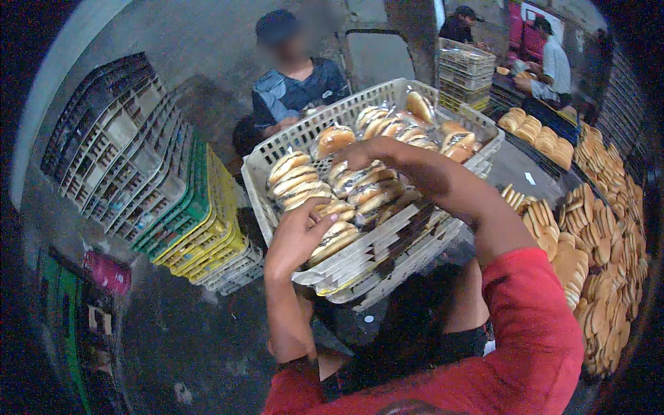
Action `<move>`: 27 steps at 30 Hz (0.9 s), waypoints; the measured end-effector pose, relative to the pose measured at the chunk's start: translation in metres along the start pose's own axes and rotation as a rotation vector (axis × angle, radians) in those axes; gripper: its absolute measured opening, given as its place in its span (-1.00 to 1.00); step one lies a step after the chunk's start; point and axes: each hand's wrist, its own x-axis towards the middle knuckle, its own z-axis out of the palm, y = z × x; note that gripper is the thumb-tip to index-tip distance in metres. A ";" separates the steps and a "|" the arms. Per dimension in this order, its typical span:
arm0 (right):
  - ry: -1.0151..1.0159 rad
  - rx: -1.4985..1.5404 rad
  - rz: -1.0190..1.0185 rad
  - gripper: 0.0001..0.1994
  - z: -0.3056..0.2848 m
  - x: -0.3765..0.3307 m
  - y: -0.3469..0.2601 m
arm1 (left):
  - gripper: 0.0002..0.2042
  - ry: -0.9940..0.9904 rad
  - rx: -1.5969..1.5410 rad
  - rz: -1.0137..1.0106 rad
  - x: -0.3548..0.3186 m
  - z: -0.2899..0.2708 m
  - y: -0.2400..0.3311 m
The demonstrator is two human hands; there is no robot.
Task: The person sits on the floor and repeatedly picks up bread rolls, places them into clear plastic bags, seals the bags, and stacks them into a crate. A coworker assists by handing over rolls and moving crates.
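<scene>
Inside the crate (254, 181), bagged buns (366, 192) seem light, soft, slippery, best cupped sideways; left hand (294, 236) spread near its left wall; right hand (369, 153) mid-crate, grip unclear.

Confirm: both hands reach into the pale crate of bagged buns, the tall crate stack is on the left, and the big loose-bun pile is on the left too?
Not quite: the loose-bun pile is on the right, as the head view shows. The rest holds: both hands in the pale crate, tall crate stack on the left.
</scene>
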 end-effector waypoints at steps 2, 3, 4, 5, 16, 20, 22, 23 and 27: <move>0.082 -0.013 0.098 -0.36 -0.012 -0.010 -0.003 | -0.61 0.014 0.021 0.021 -0.001 0.001 -0.001; 0.250 0.066 0.153 -0.39 -0.020 -0.021 -0.006 | -0.61 0.038 0.031 0.067 -0.001 0.001 -0.002; 0.381 0.113 0.226 -0.42 -0.027 -0.036 -0.013 | -0.62 0.066 0.055 0.109 -0.002 0.001 -0.002; 0.501 0.146 0.324 -0.45 -0.037 -0.049 -0.021 | -0.63 0.096 0.091 0.117 -0.002 0.001 -0.002; 1.297 0.342 0.180 -0.85 0.215 -0.185 -0.237 | -0.72 0.372 -0.120 0.111 -0.017 -0.004 0.010; 1.006 0.313 0.108 -0.83 0.232 -0.216 -0.250 | -0.73 0.322 -0.078 0.164 -0.018 -0.002 0.008; 1.220 0.195 0.263 -0.83 0.188 -0.241 -0.220 | -0.72 0.259 -0.069 0.193 -0.018 0.000 0.006; 1.315 0.109 0.377 -0.83 0.158 -0.254 -0.195 | -0.71 0.209 -0.125 0.164 -0.017 0.000 0.005; 1.183 -0.205 0.568 -0.75 0.043 -0.276 -0.059 | -0.69 0.177 -0.110 0.162 -0.017 0.001 0.002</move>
